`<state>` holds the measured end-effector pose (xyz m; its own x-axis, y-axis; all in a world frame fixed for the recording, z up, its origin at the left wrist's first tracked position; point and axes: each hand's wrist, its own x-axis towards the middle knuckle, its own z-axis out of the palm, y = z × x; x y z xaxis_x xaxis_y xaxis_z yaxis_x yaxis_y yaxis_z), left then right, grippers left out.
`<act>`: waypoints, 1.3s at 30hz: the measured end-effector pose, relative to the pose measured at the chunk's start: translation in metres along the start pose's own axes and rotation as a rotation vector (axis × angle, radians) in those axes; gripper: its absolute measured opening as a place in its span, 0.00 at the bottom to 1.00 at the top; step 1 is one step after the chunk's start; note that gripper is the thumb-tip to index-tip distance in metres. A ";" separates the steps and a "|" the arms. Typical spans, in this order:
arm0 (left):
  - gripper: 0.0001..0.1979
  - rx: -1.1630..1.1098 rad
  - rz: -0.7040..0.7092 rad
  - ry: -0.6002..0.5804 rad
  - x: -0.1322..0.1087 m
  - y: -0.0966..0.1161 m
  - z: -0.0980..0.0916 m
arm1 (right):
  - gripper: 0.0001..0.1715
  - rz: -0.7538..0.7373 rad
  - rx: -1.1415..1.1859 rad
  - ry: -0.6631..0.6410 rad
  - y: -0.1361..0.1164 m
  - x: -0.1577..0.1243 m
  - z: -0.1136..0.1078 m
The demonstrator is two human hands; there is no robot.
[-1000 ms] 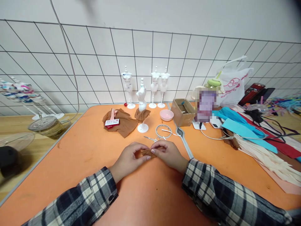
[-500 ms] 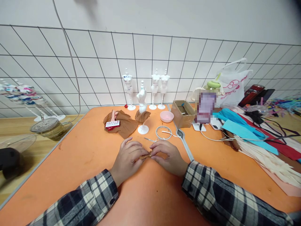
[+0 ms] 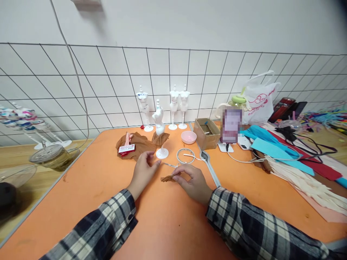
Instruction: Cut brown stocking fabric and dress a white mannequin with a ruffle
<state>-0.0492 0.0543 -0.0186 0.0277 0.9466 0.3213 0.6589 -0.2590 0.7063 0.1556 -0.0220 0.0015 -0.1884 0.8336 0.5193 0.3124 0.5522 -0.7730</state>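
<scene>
Between the thumb and fingers of my right hand (image 3: 193, 181) is a small gathered piece of brown fabric (image 3: 166, 178). My left hand (image 3: 144, 169) is empty, its thumb apart from the curled fingers, close to the front mannequin. That small white mannequin (image 3: 158, 117) stands upright on a round base and wears brown fabric (image 3: 160, 138) low on its body. Just beyond my right hand lie slim scissors (image 3: 170, 165), partly hidden by my fingers, and a white ring-shaped coil (image 3: 185, 156). To the left a larger brown cloth (image 3: 143, 141) is spread under a red-and-white packet (image 3: 127, 149).
Several white mannequins (image 3: 174, 104) stand along the tiled wall. A pink bowl (image 3: 188, 137), a cardboard box (image 3: 207, 133) and a propped phone (image 3: 231, 125) are at the back right. Cloth strips (image 3: 284, 144) and cables cover the right side. A lidded jar (image 3: 50, 157) sits left.
My left hand has let go of the small brown fabric and moved left and forward, toward the front mannequin. The right hand keeps its pinch. The camera view has tilted slightly upward.
</scene>
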 end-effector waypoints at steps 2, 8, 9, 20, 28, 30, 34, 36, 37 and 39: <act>0.25 0.018 -0.064 0.049 0.017 0.003 0.009 | 0.03 -0.079 0.013 -0.024 -0.004 0.011 -0.003; 0.15 0.056 -0.066 -0.007 0.043 0.011 0.023 | 0.01 -0.167 0.047 0.044 -0.021 0.071 -0.033; 0.12 0.070 -0.060 -0.013 0.044 0.011 0.022 | 0.01 -0.146 0.039 0.039 -0.021 0.080 -0.038; 0.12 0.171 0.055 -0.132 0.028 0.008 0.014 | 0.02 -0.005 0.094 -0.152 -0.012 0.109 -0.035; 0.14 0.134 0.107 -0.178 0.026 0.012 0.017 | 0.02 0.012 -0.069 -0.041 -0.006 0.107 -0.030; 0.14 0.136 0.110 -0.185 0.025 0.013 0.017 | 0.03 0.031 -0.104 -0.026 -0.005 0.107 -0.029; 0.14 0.138 0.117 -0.183 0.024 0.013 0.018 | 0.04 0.059 -0.113 0.020 -0.005 0.105 -0.027; 0.14 0.137 0.125 -0.185 0.024 0.012 0.018 | 0.02 0.050 -0.111 0.029 -0.005 0.104 -0.025; 0.14 0.137 0.129 -0.186 0.024 0.012 0.018 | 0.01 0.048 -0.109 0.033 -0.005 0.104 -0.025; 0.13 0.139 0.139 -0.186 0.024 0.011 0.019 | 0.02 0.050 -0.109 0.040 -0.004 0.103 -0.024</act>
<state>-0.0272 0.0775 -0.0152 0.2543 0.9260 0.2791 0.7353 -0.3726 0.5662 0.1569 0.0614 0.0669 -0.1335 0.8576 0.4966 0.4199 0.5028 -0.7555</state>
